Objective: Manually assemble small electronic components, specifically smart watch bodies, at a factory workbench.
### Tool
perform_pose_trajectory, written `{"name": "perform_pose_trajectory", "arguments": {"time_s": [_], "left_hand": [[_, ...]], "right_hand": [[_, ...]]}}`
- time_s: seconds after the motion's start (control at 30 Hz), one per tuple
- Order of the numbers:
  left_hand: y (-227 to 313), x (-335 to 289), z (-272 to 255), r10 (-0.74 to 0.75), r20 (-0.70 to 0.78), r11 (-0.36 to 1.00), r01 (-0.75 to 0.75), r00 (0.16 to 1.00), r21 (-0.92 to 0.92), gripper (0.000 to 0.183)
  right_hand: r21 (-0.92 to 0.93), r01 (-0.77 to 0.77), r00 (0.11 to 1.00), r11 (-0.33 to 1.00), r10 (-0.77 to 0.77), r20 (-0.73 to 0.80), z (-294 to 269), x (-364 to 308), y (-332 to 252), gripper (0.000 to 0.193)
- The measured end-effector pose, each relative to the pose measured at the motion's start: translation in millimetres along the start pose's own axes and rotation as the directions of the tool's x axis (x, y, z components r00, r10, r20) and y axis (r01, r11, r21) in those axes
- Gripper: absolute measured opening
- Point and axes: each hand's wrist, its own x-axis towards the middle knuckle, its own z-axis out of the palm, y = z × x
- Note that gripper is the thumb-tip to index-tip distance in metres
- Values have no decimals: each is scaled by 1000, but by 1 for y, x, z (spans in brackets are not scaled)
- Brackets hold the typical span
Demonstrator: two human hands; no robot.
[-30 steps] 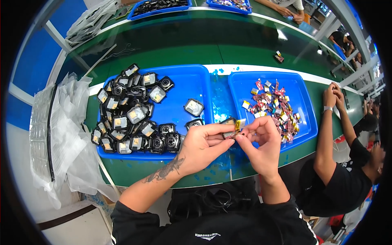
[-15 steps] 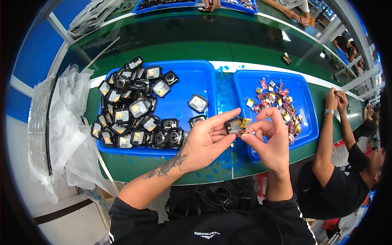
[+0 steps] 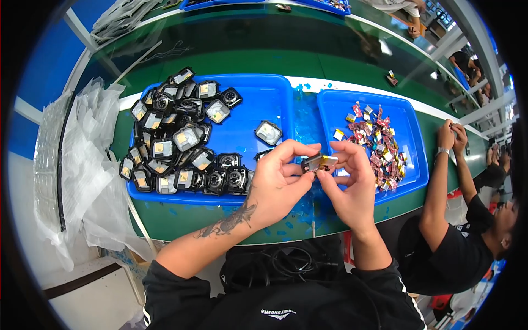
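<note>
Left hand half-closed, fingers and thumb pinching one dark casing. Right hand curled, thumb at the casing's lower edge; can't tell if it grips. One silver-yellow piece sits between the hands, right hand nearer, long axis roughly left-right. Counter carries two blue trays beyond: left tray, casing pile; right tray, small-parts pile. Both too overlapped to count.

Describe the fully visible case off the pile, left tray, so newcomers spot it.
On the green table, find the near left blue tray. Beyond the left hand, near the tray's right wall, lies the case, pale face up. Unlike the piled black cases, it sits apart, fully in view.
</note>
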Motion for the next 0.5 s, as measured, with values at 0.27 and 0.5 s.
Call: {"name": "perform_pose_trajectory", "arguments": {"time_s": [0.27, 0.5], "left_hand": [[20, 0, 1, -70, -54, 994, 65, 996, -86, 56], [18, -10, 7, 269, -67, 895, -223, 961, 386, 49]], "right_hand": [[222, -81, 988, 972, 50, 144, -6, 16, -9, 45], [-184, -106, 978, 977, 136, 158, -23, 199, 15, 46]]}}
